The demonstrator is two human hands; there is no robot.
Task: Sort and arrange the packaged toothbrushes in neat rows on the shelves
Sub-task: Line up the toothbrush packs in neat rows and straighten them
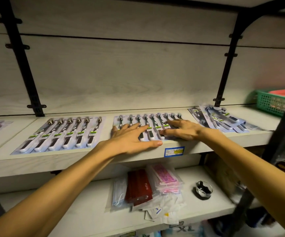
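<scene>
1. Two hands lie flat on the middle row of packaged toothbrushes (148,124), which sits at about 12 o'clock from the person on the upper shelf (80,156).
2. The left hand (131,136) has its fingers (138,130) straight and spread over the left half of that row; its thumb runs along the shelf's front edge. It presses the packs and grips nothing.
3. The right hand (182,130) lies just beside it at 1 o'clock, fingers straight and pointing left across the right half of the row, also holding nothing.
4. The packs under the hands lie side by side, brush heads toward the back wall.
5. At 10 o'clock a second neat row of toothbrush packs (65,134) lies well apart from the hands.
6. At 2 o'clock a loose pile of toothbrush packs (218,118) fans out untidily, overlapping one another.
7. Beyond that pile, at the far right, stands a green basket (271,103).
8. A blue price label (174,151) is stuck on the shelf's front edge below the right hand.
9. On the lower shelf (87,209) lie bagged face masks (147,185) and, to their right, a small glass dish (204,189).
</scene>
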